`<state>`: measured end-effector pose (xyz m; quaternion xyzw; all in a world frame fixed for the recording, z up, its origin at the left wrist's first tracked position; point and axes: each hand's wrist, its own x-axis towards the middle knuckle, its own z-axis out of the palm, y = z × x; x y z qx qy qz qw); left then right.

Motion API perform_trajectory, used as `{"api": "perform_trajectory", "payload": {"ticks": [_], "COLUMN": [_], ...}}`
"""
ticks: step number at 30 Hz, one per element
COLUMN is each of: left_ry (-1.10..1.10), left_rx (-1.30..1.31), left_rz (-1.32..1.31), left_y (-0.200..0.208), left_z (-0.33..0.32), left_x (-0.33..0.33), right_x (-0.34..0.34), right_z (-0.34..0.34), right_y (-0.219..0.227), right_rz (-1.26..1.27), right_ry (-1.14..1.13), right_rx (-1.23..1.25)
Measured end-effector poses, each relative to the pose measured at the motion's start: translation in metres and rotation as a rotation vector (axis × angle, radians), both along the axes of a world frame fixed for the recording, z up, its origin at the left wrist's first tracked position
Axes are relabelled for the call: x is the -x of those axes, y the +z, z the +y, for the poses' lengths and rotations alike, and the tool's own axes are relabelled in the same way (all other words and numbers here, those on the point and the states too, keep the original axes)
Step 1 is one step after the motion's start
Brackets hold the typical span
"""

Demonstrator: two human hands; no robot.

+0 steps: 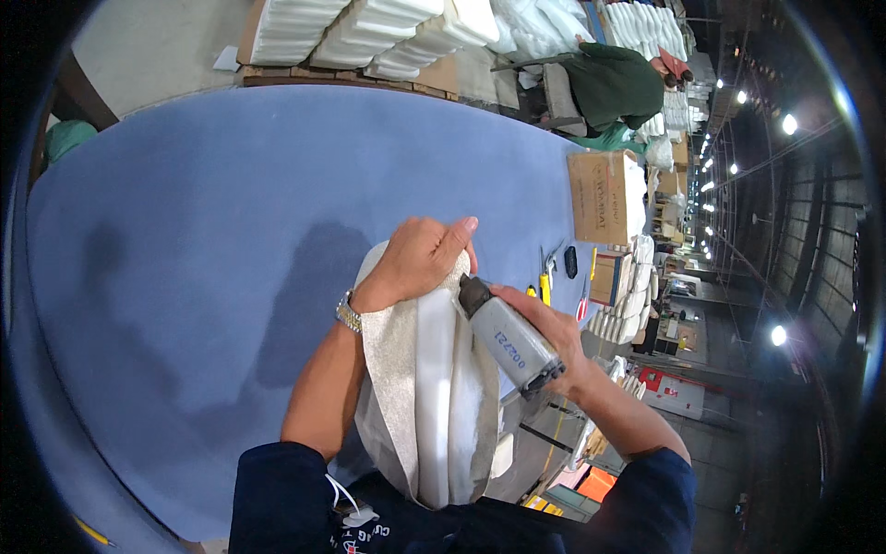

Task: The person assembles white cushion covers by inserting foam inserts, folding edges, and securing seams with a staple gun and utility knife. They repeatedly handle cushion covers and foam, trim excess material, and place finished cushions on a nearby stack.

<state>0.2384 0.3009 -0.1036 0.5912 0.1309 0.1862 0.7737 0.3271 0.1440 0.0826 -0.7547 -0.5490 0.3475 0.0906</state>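
Observation:
A long padded piece with a white foam core (436,369) and a beige speckled fabric cover (392,355) stands against my body. My left hand (420,258), a metal-band watch at its wrist, is closed over the cover's far end with the thumb pointing away. My right hand (554,337) grips a grey tool with a black nose, which looks like a staple gun (512,346). Its nose meets the fabric edge just right of my left hand. Most of the right fingers are hidden behind the tool, and so is the fabric pinched under my left palm.
Beneath lies a wide blue-covered table (212,203). Yellow-handled pliers (546,282), a black object (570,262) and a red-handled tool (582,300) lie at its right side, near a cardboard box (598,198). Stacked white foam pieces (369,32) stand beyond. A person in dark green (609,88) bends at the far right.

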Motion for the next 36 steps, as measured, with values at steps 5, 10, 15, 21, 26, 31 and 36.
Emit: {"api": "perform_trajectory", "payload": {"ticks": [5, 10, 15, 21, 26, 31, 36], "left_ry": [-0.039, -0.047, -0.047, -0.015, 0.016, 0.102, 0.047], "left_rx": [-0.008, 0.016, 0.024, 0.036, 0.043, 0.116, 0.013], "left_rz": [0.014, 0.032, 0.01, 0.028, 0.03, 0.019, 0.032], "left_y": [0.005, 0.004, 0.002, 0.003, 0.0, 0.005, 0.005], "left_z": [0.004, 0.003, 0.002, 0.0, 0.003, 0.006, 0.01], "left_x": [0.002, 0.003, 0.003, 0.006, 0.011, 0.015, 0.014], "right_x": [0.009, 0.013, 0.013, 0.003, 0.006, 0.008, 0.01], "right_z": [-0.008, -0.001, 0.014, 0.047, 0.049, 0.073, 0.063], "right_y": [-0.003, 0.004, 0.017, 0.028, 0.018, 0.023, 0.022], "right_rz": [-0.072, -0.071, 0.023, 0.032, 0.037, -0.011, -0.021], "right_ry": [-0.005, -0.004, -0.1, -0.056, 0.013, 0.076, 0.011], "right_rx": [-0.044, -0.06, 0.074, 0.226, 0.143, 0.212, 0.225]}}
